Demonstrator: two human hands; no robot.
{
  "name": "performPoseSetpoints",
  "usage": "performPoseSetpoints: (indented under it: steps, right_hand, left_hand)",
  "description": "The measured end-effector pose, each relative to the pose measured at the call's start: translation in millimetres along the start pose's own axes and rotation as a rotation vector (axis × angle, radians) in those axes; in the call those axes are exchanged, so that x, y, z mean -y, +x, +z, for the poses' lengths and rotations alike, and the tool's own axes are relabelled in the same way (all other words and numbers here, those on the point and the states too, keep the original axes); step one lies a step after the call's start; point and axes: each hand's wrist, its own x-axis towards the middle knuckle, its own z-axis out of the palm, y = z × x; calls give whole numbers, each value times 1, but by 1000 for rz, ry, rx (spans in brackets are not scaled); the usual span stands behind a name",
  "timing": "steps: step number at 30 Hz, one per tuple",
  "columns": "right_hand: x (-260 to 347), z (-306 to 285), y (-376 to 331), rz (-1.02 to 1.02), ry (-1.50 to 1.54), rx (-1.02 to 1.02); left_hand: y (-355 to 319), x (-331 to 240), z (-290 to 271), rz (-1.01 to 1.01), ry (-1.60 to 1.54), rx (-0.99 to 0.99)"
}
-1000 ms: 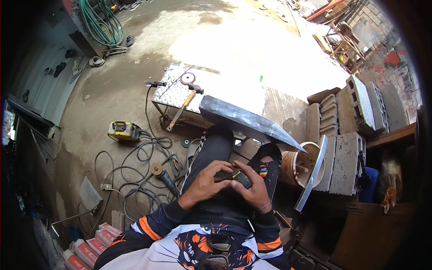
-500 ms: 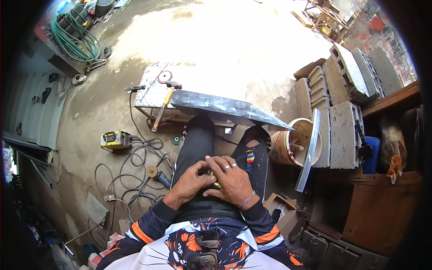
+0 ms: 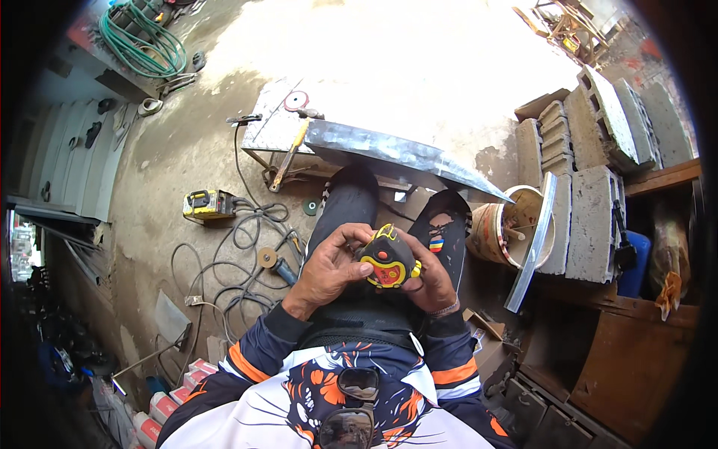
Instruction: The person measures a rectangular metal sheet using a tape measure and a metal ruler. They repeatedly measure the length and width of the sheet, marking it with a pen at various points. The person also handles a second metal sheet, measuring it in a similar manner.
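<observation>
A yellow and black tape measure point(image 3: 385, 266) with a red label and a red button is held up between my hands, above my lap. My left hand point(image 3: 333, 268) grips its left side, thumb on the case and fingers bent. On the other side my right hand point(image 3: 435, 278) holds it, with those fingers partly hidden behind the case. Beyond my knees a long grey metal piece point(image 3: 396, 153) lies across a low metal-topped table point(image 3: 271, 120). A hammer point(image 3: 290, 153) with a yellow handle rests at that table's edge, near a red-rimmed disc point(image 3: 296, 101).
Right of my knees stands a bucket point(image 3: 490, 236) with a metal strip point(image 3: 532, 239) leaning across it, beside concrete blocks point(image 3: 594, 224). On the left floor are a yellow and black machine point(image 3: 208, 204), tangled cables point(image 3: 250, 224) and an angle grinder point(image 3: 280, 268). A green hose point(image 3: 142, 45) lies coiled farther off.
My hands have parted and turned, bringing the tape measure into sight where my fingers mostly covered it. The whole view has shifted, so the surroundings sit farther right.
</observation>
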Motion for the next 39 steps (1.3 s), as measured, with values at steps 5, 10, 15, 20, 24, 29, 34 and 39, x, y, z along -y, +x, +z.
performPoseSetpoints:
  steps: [5,10,15,20,24,29,34,39]
  right_hand:
    - [0,17,9,-180,-917,-439]
    - [4,39,3,-275,-1493,-167]
    - [-3,29,10,-307,-1341,-176]
    - [13,23,3,-185,-1013,-58]
    - [14,18,6,-158,-943,-7]
    - [63,-16,-4,34,-1208,-146]
    - [136,-52,-25,-10,-1414,-334]
    - [177,-64,-12,-76,-1630,-401]
  left_hand:
    - [-3,14,0,-135,128,-248]
    - [-5,8,6,-323,111,-341]
    - [-10,-4,6,-459,91,-204]
    - [-6,-22,-12,-570,231,-79]
    - [-3,-13,-28,-526,210,53]
    - [15,-50,-63,-382,35,-113]
    - [60,-97,-118,-117,247,-392]
    - [104,-112,-131,-38,577,-485]
